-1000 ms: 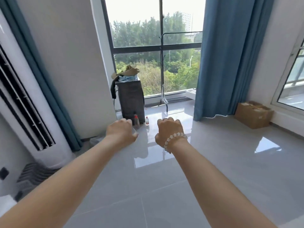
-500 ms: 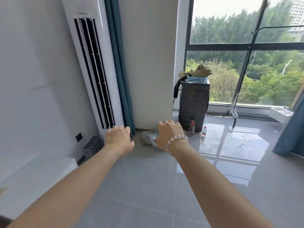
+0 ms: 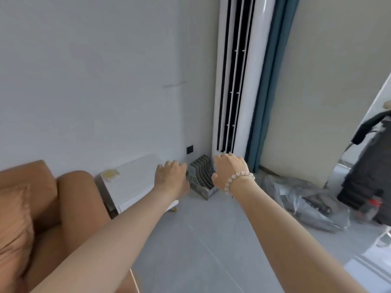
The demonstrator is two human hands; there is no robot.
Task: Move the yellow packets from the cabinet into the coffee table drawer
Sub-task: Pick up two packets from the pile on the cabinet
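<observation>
**Both arms stretched toward the white cabinet, hands empty**

Both bare arms reached forward over the grey tiled floor [image 3: 211, 240]. The left hand [image 3: 172, 176] was seen from the back, its fingers curled loosely inward and gripping nothing; it hung in front of the far end of the low white cabinet [image 3: 135, 182]. The right hand [image 3: 229, 171], with a pale beaded bracelet [image 3: 237, 179] around the wrist, was likewise curled in a loose fist and held nothing. It showed in front of the grey slotted file rack [image 3: 200, 178] that stood on the floor between the cabinet and the tall white standing air conditioner [image 3: 239, 81].

A yellow packet [image 3: 110, 174] lay flat on the cabinet's top near its left end, well apart from both hands. Whether it was one packet or a small stack could not be told. An orange-brown fabric sofa [image 3: 31, 208] filled the lower left, beside the cabinet. A blue curtain [image 3: 268, 92] hung right of the air conditioner, and a crumpled silver-grey plastic bag [image 3: 296, 199] lay on the floor below it.
</observation>
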